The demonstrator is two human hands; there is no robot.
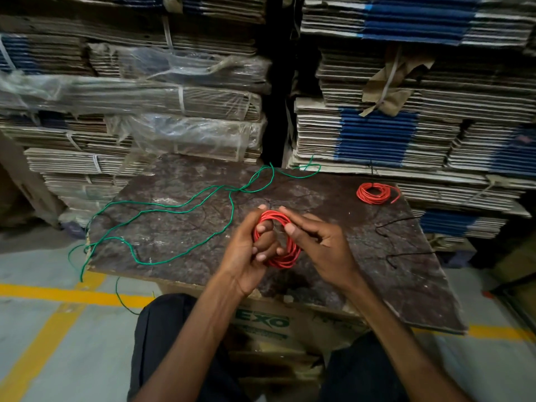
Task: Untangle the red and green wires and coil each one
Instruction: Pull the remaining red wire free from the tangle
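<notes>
- I see both hands over the middle of the bench [179, 181], a dark mottled slab resting on a cardboard box [269, 323] printed with green letters.
- My left hand [246, 250] grasps a red wire coil [277, 239]: its fingers pass through the loop and curl round the strands.
- My right hand [322, 242] pinches the same coil at its 3 o'clock side, thumb on top.
- A second red coil [372, 192] lies flat on the bench at 1 o'clock from the hands, well apart, one short end sticking out.
- The green wire [185, 204] sprawls uncoiled from 12 o'clock round to 9 o'clock, crossing itself near the far edge; one end hangs off the left edge above the floor [43, 358].
- A thin black wire [388, 227] lies in loose bends at 3 o'clock, near my right wrist.
- Bundled flat cardboard stacks [377, 134] wall in the far side, touching the bench's back edge; some are wrapped in clear plastic.
- Yellow lines [72, 295] mark the floor at 8 o'clock.
</notes>
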